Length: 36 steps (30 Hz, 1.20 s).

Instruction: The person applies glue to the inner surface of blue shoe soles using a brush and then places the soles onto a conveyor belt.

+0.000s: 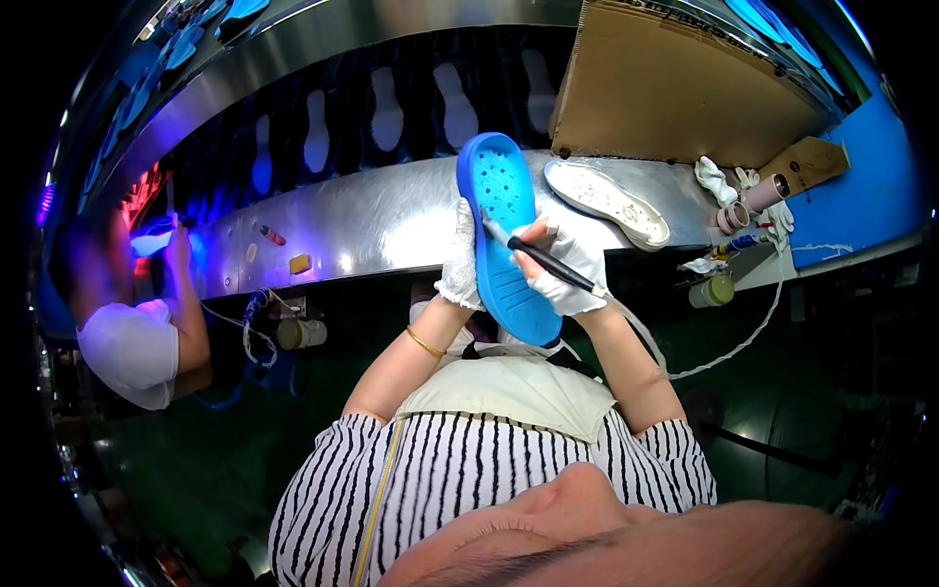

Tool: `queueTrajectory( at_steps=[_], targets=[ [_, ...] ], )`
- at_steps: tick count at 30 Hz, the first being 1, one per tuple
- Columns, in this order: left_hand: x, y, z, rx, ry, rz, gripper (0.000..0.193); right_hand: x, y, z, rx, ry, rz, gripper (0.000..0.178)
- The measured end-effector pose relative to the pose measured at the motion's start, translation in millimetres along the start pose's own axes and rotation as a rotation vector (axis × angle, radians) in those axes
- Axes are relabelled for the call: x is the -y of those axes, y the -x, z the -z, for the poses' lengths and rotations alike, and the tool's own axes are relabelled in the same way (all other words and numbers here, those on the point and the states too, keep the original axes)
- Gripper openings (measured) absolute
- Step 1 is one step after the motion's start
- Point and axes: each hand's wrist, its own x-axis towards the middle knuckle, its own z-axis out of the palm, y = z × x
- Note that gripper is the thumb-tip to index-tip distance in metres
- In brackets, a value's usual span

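A blue shoe sole (515,305), with small holes in one half and ridges in the other, stands tilted in front of me. My left hand (460,256), in a white glove, grips it along its left edge. My right hand (575,259) is closed round a black-handled brush (559,270), its glove leaving some fingertips bare. The brush's pale tip touches or hovers just over the sole's inner face, near the left rim; I cannot tell which. A thin white tube (641,328) runs from the handle's end. Beyond my right hand, a white sole (608,201) lies on the metal bench.
Behind the metal bench (342,235), several soles (386,112) lie on a dark rack. A cardboard sheet (675,88) stands at the back right, near pink cups (766,193) and crumpled white gloves (716,180). A yellow sponge (300,264) lies left. A co-worker (137,347) is at far left.
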Motion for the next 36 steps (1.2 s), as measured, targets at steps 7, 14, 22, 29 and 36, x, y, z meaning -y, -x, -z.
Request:
queueTrajectory(
  at_steps=[7,14,22,29,36],
  targets=[
    [-12.2,-7.4,3.5,0.027,0.031,-0.036,0.078,-4.4,-1.9,-2.2,-0.006,0.194,0.109,0.020],
    [-28.9,-8.8,-0.7,0.073,0.045,-0.048,0.080,5.4,9.3,-0.2,0.027,0.116,0.074,0.018],
    [-34.5,1.1,-22.9,0.172,0.146,-0.041,0.085,26.9,0.4,15.9,0.144,-0.051,-0.378,0.012],
    [-8.7,14.3,-31.0,0.269,0.180,-0.067,0.084,21.7,-4.8,34.1,-0.063,-0.158,-0.212,0.009],
    [-27.9,-1.3,-26.8,0.226,0.001,-0.086,0.087,23.4,9.8,8.1,0.114,-0.193,-0.100,0.013]
  ],
)
